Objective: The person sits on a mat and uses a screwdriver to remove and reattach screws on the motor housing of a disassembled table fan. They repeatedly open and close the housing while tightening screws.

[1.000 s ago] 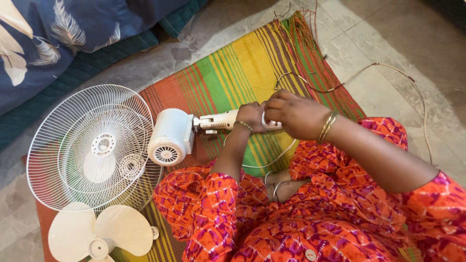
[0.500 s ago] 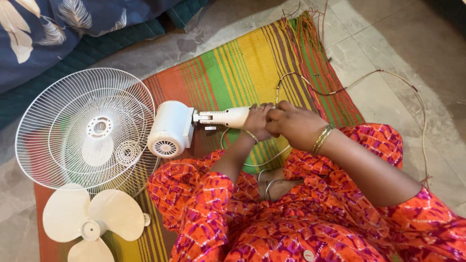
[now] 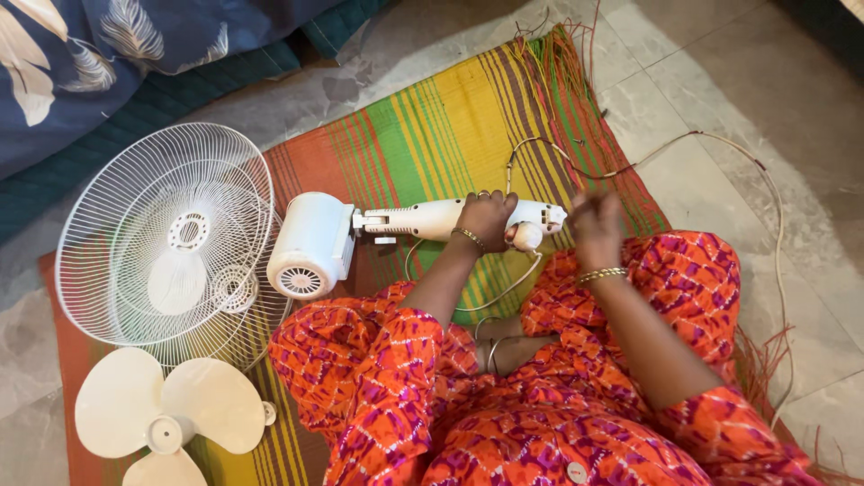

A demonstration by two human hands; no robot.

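Observation:
A white fan motor housing [image 3: 313, 245] with its white neck and base piece [image 3: 423, 219] lies on the striped mat [image 3: 432, 135]. My left hand [image 3: 486, 219] grips the neck near its right end, beside a round white knob [image 3: 527, 236]. Just right of the fan body, my right hand [image 3: 596, 227] hovers blurred, lifted off it, with nothing visible in it. A white power cord [image 3: 720, 144] runs from the fan over the stone floor.
Two white wire fan guards [image 3: 166, 234] lie stacked at the left on the mat. A white fan blade [image 3: 166, 423] lies at the lower left. Blue patterned bedding [image 3: 108, 54] is at the upper left. My orange patterned clothing [image 3: 504, 405] fills the foreground.
My right hand has come off the fan's neck and moved right. My left hand still holds the neck. The view has shifted a little.

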